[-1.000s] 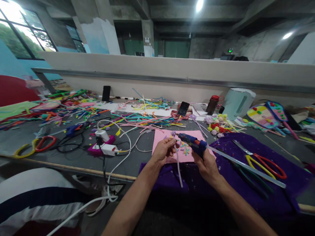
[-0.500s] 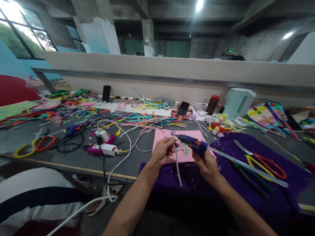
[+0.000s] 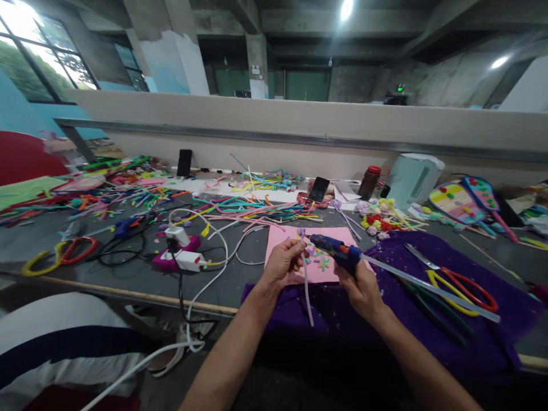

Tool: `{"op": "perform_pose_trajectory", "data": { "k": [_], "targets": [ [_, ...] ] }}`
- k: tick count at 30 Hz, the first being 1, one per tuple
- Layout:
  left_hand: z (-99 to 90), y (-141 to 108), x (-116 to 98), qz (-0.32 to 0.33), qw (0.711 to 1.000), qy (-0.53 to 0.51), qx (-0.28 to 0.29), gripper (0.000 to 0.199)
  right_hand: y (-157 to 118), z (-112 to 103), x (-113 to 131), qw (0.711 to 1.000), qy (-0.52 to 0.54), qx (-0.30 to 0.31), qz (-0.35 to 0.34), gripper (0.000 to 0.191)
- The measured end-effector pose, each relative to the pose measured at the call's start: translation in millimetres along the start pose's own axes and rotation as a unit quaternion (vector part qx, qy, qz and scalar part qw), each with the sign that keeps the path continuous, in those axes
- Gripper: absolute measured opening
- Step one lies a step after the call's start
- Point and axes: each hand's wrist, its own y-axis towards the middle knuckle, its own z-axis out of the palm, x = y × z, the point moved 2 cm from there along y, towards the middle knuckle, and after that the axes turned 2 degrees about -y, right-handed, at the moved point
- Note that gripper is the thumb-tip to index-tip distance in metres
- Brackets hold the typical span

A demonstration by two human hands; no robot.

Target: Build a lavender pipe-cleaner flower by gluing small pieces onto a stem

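Very little has just changed: the loose lower end of the thin pale-lilac stem (image 3: 307,294) has swung slightly leftward, while both hands keep their places, so the work at its top appears steady and, I judge, unfinished. The left hand (image 3: 286,262) is closed in a fingertip pinch on that stem just below its small lilac flower head (image 3: 301,233). The right hand (image 3: 357,282) is wrapped around the dark-blue plastic glue gun (image 3: 327,245), a long translucent glue stick (image 3: 432,288) trailing behind; its nozzle is at the flower head, contact too small to tell. The flower looks compact and slightly lumpy, its stem gently curved, held over the pink rectangular sheet (image 3: 278,235) near the front edge of the dark-grey table (image 3: 240,282).
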Motion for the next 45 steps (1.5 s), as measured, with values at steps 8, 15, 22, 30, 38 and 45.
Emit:
{"op": "perform_pose_trajectory", "data": {
  "k": [8, 15, 22, 30, 38, 45],
  "targets": [
    [0.0, 0.4, 0.2, 0.0, 1.0, -0.001, 0.002, 0.03, 1.2, -1.3, 4.1, 1.0, -0.001, 0.005, -0.005, 0.021],
    [-0.5, 0.1, 0.0, 0.005, 1.0, 0.005, -0.005, 0.03, -0.1, -2.0, 2.1, 1.0, -0.003, -0.004, -0.001, 0.022],
    [0.2, 0.7, -0.1, 0.004, 1.0, 0.014, -0.002, 0.03, 1.2, -2.5, 4.5, 1.0, -0.002, 0.008, -0.008, 0.019],
    [-0.8, 0.6, 1.6, 0.02, 1.0, -0.001, 0.015, 0.027, -0.1, -3.0, 0.8, 0.999, 0.048, -0.003, 0.016, 0.02],
    [-1.7, 2.0, 1.9, 0.014, 1.0, 0.006, 0.012, 0.026, 1.2, -3.2, 2.9, 0.999, 0.029, 0.018, 0.008, 0.019],
    [-1.5, 1.8, 2.3, 0.025, 0.999, 0.005, 0.023, 0.028, 0.1, -2.7, -0.8, 0.999, 0.038, 0.002, 0.018, 0.019]
  ]
}}
